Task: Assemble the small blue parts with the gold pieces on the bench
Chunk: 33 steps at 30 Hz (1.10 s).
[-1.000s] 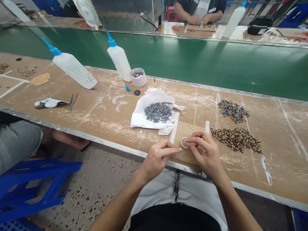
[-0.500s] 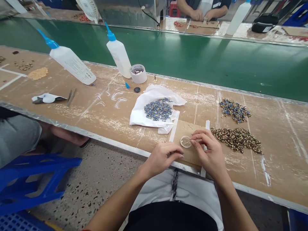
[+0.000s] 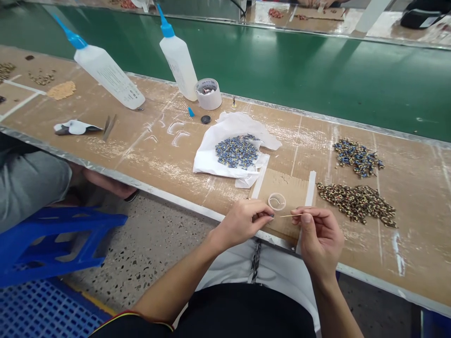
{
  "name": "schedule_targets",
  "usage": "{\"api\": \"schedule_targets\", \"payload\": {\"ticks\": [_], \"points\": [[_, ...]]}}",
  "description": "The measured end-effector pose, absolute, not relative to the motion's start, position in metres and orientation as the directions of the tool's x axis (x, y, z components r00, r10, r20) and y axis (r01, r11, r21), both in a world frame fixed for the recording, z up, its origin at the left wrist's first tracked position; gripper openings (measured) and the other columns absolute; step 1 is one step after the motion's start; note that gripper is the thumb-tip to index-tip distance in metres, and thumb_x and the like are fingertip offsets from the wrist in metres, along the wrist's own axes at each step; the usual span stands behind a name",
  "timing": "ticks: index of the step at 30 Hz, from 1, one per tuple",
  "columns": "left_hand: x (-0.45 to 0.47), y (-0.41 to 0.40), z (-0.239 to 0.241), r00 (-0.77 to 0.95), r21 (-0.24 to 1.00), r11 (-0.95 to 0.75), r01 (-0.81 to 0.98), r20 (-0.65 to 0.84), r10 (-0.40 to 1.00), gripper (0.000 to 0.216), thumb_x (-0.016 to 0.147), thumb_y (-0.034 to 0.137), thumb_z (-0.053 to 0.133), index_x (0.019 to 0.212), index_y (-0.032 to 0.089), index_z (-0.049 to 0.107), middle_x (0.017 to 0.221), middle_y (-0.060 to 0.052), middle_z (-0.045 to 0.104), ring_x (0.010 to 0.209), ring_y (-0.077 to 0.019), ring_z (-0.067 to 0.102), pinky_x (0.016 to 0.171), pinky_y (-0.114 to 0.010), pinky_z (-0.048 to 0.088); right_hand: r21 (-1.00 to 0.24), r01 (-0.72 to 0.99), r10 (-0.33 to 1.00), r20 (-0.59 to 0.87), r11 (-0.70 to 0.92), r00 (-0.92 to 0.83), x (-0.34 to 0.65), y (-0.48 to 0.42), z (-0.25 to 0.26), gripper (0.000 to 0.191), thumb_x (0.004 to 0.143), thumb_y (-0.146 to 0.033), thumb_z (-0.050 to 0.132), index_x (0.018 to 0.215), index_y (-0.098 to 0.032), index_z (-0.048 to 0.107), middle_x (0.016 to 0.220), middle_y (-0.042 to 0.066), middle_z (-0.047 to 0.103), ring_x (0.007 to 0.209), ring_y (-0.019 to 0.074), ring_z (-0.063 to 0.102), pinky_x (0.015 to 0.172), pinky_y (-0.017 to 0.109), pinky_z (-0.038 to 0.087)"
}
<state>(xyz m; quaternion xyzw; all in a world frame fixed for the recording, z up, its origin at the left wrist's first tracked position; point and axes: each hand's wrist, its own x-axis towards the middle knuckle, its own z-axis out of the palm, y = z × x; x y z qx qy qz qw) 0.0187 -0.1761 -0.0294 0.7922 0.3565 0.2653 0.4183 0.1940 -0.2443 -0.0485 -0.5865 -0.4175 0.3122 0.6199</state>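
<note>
My right hand (image 3: 319, 234) pinches a thin wooden stick (image 3: 291, 215) that points left toward my left hand (image 3: 243, 220). The left fingers are pinched on a tiny dark part (image 3: 271, 215) at their tips. Both hands hover over a small cardboard pad (image 3: 292, 192) taped to the bench. A small clear round cap (image 3: 276, 202) sits on the pad just above the stick's tip.
White paper (image 3: 211, 164) holds several blue parts (image 3: 237, 151). Piles of blue parts (image 3: 356, 157) and brown parts (image 3: 355, 201) lie right. Two squeeze bottles (image 3: 107, 75) (image 3: 179, 58), a tape roll (image 3: 208, 93) and a green conveyor (image 3: 317, 75) stand behind. Another person's leg (image 3: 31, 178) and a blue stool (image 3: 52, 239) are left.
My right hand drew back from the clear cap, toward me and to the right, with the stick held level. The left hand stayed pinched. The view tilted down.
</note>
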Motion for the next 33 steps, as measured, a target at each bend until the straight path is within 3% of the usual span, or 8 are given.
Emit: {"api": "schedule_targets", "payload": {"ticks": [21, 33], "points": [[0.0235, -0.1758, -0.0321, 0.608, 0.835, -0.410, 0.367, 0.119, 0.785, 0.008, 0.088, 0.019, 0.063, 0.084, 0.015, 0.068, 0.069, 0.000, 0.063, 0.059, -0.0106, 0.052, 0.060, -0.022, 0.042, -0.985, 0.146, 0.908, 0.141, 0.090, 0.395, 0.1911, -0.2452, -0.0461, 0.007, 0.090, -0.027, 0.065, 0.092, -0.020, 0.065, 0.088, 0.006, 0.071, 0.082, 0.0180, 0.069, 0.075, 0.032, 0.058], [0.0198, -0.1767, -0.0362, 0.608, 0.873, -0.376, 0.310, 0.122, 0.785, 0.009, 0.090, 0.020, 0.062, 0.088, 0.015, 0.070, 0.079, -0.003, 0.070, 0.064, -0.0116, 0.057, 0.065, -0.023, 0.044, -0.984, 0.134, 0.918, 0.157, 0.115, 0.364, 0.1918, -0.2445, -0.0482, 0.006, 0.090, -0.025, 0.066, 0.093, -0.021, 0.064, 0.089, 0.006, 0.072, 0.083, 0.0186, 0.070, 0.076, 0.033, 0.059]]}}
